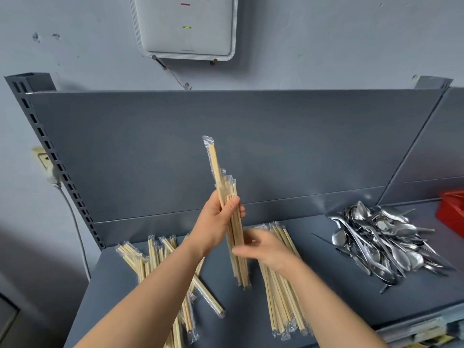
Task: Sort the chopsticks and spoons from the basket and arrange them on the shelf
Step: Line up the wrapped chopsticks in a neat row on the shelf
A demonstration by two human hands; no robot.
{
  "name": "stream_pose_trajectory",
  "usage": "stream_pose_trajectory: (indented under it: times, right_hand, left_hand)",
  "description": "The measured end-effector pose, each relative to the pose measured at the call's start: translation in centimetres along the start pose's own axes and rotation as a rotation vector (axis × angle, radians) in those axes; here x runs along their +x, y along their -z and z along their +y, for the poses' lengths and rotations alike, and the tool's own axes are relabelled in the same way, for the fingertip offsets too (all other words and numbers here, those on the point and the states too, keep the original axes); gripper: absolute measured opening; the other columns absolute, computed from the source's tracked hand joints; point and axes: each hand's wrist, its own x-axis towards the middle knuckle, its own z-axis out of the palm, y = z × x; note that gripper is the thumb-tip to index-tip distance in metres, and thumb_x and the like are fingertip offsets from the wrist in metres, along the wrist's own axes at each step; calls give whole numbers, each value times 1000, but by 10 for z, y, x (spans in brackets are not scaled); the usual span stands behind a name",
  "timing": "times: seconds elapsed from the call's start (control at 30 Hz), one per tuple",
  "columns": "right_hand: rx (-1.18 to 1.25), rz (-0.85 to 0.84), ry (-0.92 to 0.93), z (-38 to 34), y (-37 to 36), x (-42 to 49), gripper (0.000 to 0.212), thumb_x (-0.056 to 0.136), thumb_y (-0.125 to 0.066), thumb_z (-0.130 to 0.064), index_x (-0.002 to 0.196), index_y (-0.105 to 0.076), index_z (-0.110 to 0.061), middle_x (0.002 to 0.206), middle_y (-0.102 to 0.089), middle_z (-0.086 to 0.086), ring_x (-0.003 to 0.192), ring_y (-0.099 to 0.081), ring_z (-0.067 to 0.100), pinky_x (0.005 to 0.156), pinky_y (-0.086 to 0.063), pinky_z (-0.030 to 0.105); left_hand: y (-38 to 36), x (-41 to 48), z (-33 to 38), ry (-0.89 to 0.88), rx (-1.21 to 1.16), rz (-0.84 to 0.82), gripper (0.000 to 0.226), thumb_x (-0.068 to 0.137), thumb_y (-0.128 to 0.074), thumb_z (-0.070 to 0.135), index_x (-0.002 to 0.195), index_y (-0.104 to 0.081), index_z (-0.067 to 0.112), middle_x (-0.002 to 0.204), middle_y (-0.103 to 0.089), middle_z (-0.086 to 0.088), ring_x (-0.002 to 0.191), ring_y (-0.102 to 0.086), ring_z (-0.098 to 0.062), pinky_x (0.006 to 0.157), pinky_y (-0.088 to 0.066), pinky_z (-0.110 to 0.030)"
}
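Chopsticks and spoons both lie on the grey metal shelf [313, 272], already in separate groups.

Spoon heap [384, 242]: steel, tangled, far right of the deck. Sorted by kind, not tidied.

Loose chopstick pile [150, 259]: left side, wrapped pairs crossing at several angles, partly under your left forearm. Not yet arranged.

Neat chopstick row [283, 297]: centre-right, pairs parallel, ends roughly level. This looks like the finished part.

Held bundle [233, 222]: several wrapped pairs, near upright between the two lots. Whether its lower ends touch the deck is unclear.

Your left hand [213, 227] wraps the bundle near its upper half, thumb across the front, a firm closed hold.

Your right hand [266, 249] is at the bundle's lower half, motion-blurred; you may be pinching or only tapping it, and I cannot tell which.

Tall pair [212, 159]: one wrapped pair stands proud of the bundle's top, so the ends are not squared.

Red container [452, 209]: cut by the right edge; contents hidden.

Judgement: sorting seems largely done. Left to do: squaring this bundle, laying it by the row, clearing the left pile, ordering the spoons.
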Motion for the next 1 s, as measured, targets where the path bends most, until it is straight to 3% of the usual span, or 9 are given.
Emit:
stream_pose_trajectory:
  times: [0.07,0.17,0.37,0.47,0.6,0.73,0.83,0.93,1.0]
  right_hand:
    - [160,94,109,-11,13,-1,40,86,-70,-33,122,-62,-18,121,-68,-2,112,-63,7,106,-45,33]
    - [295,206,246,-37,29,0,31,96,-54,-27,126,-58,-21,128,-64,1,121,-58,12,109,-42,40]
    - [174,166,500,-77,39,3,33,101,-48,-19,133,-53,-23,133,-60,-4,125,-54,5,103,-44,22]
    - [73,147,515,-81,40,7,30,101,-47,-18,129,-59,-22,130,-61,-8,124,-53,1,102,-41,16]
    - [-126,135,437,-73,44,13,30,103,-43,-19,119,-67,-15,121,-66,-10,118,-55,-2,100,-37,13]
    - [-25,181,387,-64,57,15,37,105,-37,-29,139,-50,-23,139,-51,-16,129,-43,-6,106,-30,8]
    - [-153,275,221,-35,73,16,41,104,-40,-29,143,-45,-20,146,-46,-7,134,-41,5,107,-28,17]
    - [-393,283,-71,15,84,14,44,100,-49,-26,141,-46,-10,144,-50,8,130,-48,20,107,-36,29]
    - [-548,264,-250,44,89,8,51,96,-53,-35,139,-46,-9,141,-52,11,126,-52,26,102,-42,34]
  left_hand:
    - [-5,-2,-2,-64,44,-11,14,98,-51,23,99,-53,9,81,-65,1,76,-65,-6,71,-51,-18]
    - [-9,-7,-14,-100,171,-58,14,95,-57,26,99,-57,12,79,-67,8,75,-62,-2,69,-47,-12]
    - [-20,-22,-48,18,308,-136,20,91,-64,27,93,-54,10,80,-54,-8,70,-50,-8,66,-45,-15]
    - [-27,-24,-52,67,362,-161,10,93,-60,29,96,-55,20,89,-63,-12,72,-56,1,67,-43,-8]
    - [-33,-25,-50,79,408,-168,13,96,-55,30,97,-56,17,86,-65,1,71,-57,7,67,-43,-7]
    - [-40,-25,-45,174,204,-101,19,99,-51,29,97,-53,11,79,-65,0,75,-64,-12,77,-55,-30]
    - [-44,-25,-51,363,91,19,21,99,-49,32,99,-53,11,86,-62,-7,82,-63,-22,82,-56,-41]
    - [-49,-29,-67,496,351,45,23,99,-47,35,100,-53,13,81,-55,-3,70,-53,-13,63,-48,-25]
    - [-53,-29,-79,547,510,47,27,99,-46,36,101,-52,10,87,-54,-6,64,-47,-13,56,-40,-23]
